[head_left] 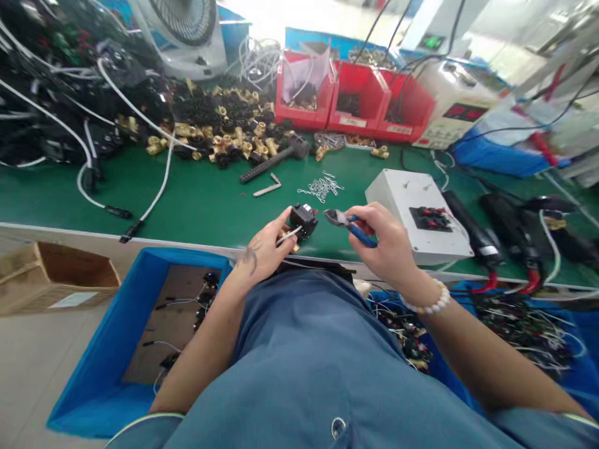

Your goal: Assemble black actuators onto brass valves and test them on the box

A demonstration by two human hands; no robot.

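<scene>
Centre of frame, just above the front edge of the green bench (196,218): left hand (267,244) grips a black assembly (303,219) from its left side. Forefinger and thumb pinch it; the remaining fingers are hidden, so their state cannot be told. Gripping from that side presumably steadies the part while leaving its top and right faces bare. A white cable (289,235) crosses by the thumb, and some brass shows below the block.

Right of it, right hand (381,234) has its fingers curled round blue-handled pliers (352,223), thumb and forefinger pressing near the pivot. The nose points left at the block, near but apparently not touching; this hold likely favours control of the tip. Whether the jaws are parted is too small to tell.

Directly above the hands: a loose heap of wire clips (322,187), probably set there for short reach. Left of the heap, a bent metal rod (267,189); above that, a hammer (281,156) lies aslant, handle toward lower left, perhaps for easy pick-up.

Upper left of centre: brass fittings (238,142), piled back, which leaves working room in front. Upper centre: red bins (304,117), side by side, openings facing the worker, presumably for access. Right of centre: pale box (397,187) with a black socket on top.
</scene>
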